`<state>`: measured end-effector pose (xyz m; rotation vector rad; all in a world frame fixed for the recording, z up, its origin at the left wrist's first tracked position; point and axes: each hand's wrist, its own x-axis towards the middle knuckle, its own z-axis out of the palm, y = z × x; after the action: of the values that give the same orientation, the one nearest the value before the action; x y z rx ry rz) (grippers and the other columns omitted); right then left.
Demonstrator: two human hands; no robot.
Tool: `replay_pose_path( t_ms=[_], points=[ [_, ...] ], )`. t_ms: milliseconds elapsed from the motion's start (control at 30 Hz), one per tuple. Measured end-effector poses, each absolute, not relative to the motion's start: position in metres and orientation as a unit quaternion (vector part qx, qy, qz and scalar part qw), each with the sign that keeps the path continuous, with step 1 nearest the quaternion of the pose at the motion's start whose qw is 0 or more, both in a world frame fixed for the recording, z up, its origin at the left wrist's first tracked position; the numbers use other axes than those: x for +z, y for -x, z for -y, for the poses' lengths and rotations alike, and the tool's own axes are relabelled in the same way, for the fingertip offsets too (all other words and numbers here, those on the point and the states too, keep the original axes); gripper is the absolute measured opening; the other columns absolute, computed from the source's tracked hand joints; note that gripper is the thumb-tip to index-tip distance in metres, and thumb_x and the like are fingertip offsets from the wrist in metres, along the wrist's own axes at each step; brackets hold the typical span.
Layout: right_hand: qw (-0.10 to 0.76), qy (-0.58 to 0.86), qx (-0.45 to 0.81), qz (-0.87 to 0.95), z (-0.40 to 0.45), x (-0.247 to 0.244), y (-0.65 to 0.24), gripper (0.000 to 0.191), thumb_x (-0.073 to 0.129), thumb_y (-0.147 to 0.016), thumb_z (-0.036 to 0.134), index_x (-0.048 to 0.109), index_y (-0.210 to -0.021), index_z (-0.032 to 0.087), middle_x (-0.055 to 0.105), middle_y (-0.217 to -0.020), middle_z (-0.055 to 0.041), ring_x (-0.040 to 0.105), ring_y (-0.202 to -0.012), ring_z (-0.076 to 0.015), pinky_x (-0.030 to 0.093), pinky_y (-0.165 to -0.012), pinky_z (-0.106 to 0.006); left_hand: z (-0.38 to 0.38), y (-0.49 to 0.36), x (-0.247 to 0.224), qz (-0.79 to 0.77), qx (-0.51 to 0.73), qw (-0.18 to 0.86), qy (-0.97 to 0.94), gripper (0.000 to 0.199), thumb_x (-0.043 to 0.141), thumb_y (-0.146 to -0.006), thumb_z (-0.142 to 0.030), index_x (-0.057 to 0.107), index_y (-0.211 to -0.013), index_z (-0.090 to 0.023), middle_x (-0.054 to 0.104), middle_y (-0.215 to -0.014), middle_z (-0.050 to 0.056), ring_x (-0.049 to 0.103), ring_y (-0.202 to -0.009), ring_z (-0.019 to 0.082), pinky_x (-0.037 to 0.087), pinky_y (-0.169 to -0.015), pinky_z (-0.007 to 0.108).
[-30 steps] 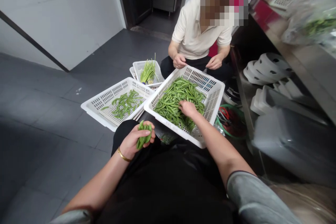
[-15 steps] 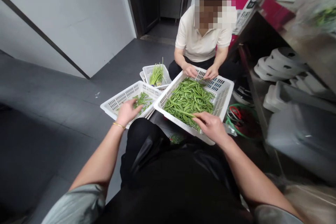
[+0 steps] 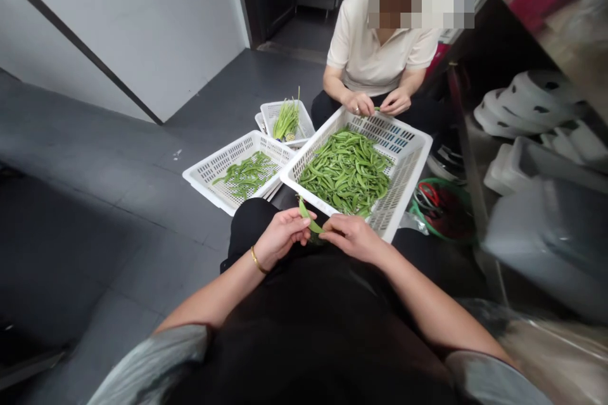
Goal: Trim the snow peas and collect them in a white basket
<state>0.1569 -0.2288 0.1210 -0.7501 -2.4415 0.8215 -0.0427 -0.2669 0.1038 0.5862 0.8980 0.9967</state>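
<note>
Clearly, the upper middle of the frame belonged to a person in a cream short-sleeved polo shirt (image 3: 380,66), whose hands (image 3: 360,104) met near the far rim of a large white slotted plastic basket (image 3: 411,168). That basket sat right of centre with a broad heap of flat green pods (image 3: 344,174) in it. Left of centre, a second white perforated plastic basket (image 3: 204,193) bore a thinner scatter of green pods (image 3: 247,172); behind it, a small white basket (image 3: 268,112) held a bunch of slim green stems (image 3: 286,120). Just below centre, the left hand (image 3: 287,231) gripped one bright green flat pod (image 3: 310,218) between thumb and fingers, while the right hand (image 3: 351,235) pinched its lower tip. The step in hand looked like working at that pod's end; the next move seemed to call for a steady left hold and a small, controlled right-hand pull
</note>
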Motion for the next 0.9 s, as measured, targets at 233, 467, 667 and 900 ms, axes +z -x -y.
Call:
replay_pose_path(
  t_ms=[233,467,667,900],
  points=[
    [0.088,0.168,0.575,0.795,0.233,0.139,-0.158,0.026,0.050,-0.091,0.031,0.066,-0.078,0.016,0.063,-0.071,-0.0014,0.061,-0.063,-0.0114,0.047,-0.061,-0.021,0.266,0.044,0.101,-0.357,0.298,0.824,-0.325,0.031,0.076,-0.068,-0.029,0.066,-0.090,-0.010,0.062,-0.061,0.003,0.054,-0.044,0.009,0.045,-0.040,0.018],
    [0.376,0.357,0.595,0.615,0.207,0.121,-0.194,0.021,0.060,-0.086,0.034,0.065,-0.076,0.016,0.062,-0.056,0.0002,0.059,-0.050,-0.0125,0.048,-0.050,-0.023,0.266,0.069,0.104,-0.320,0.261,0.841,-0.349,0.024,0.071,-0.071,-0.025,0.065,-0.086,-0.008,0.066,-0.065,0.007,0.056,-0.043,0.010,0.042,-0.036,0.016],
    [0.318,0.385,0.279,0.820,0.219,0.132,-0.183,0.029,0.057,-0.088,0.037,0.062,-0.110,0.019,0.065,-0.098,-0.0088,0.063,-0.083,-0.0197,0.052,-0.070,-0.031,0.267,0.071,0.097,-0.311,0.271,0.852,-0.322,0.018,0.065,-0.071,-0.023,0.063,-0.080,-0.008,0.063,-0.058,0.005,0.051,-0.035,0.009,0.034,-0.030,0.015],
    [0.038,0.243,0.162,0.956,0.235,0.137,-0.143,0.026,0.044,-0.094,0.024,0.061,-0.076,0.015,0.058,-0.067,-0.0049,0.054,-0.063,-0.0153,0.039,-0.058,-0.026,0.272,0.070,0.110,-0.388,0.204,0.738,-0.512,0.021,0.058,-0.078,-0.035,0.058,-0.079,-0.014,0.051,-0.050,-0.003,0.042,-0.038,0.008,0.033,-0.037,0.018]
  ],
)
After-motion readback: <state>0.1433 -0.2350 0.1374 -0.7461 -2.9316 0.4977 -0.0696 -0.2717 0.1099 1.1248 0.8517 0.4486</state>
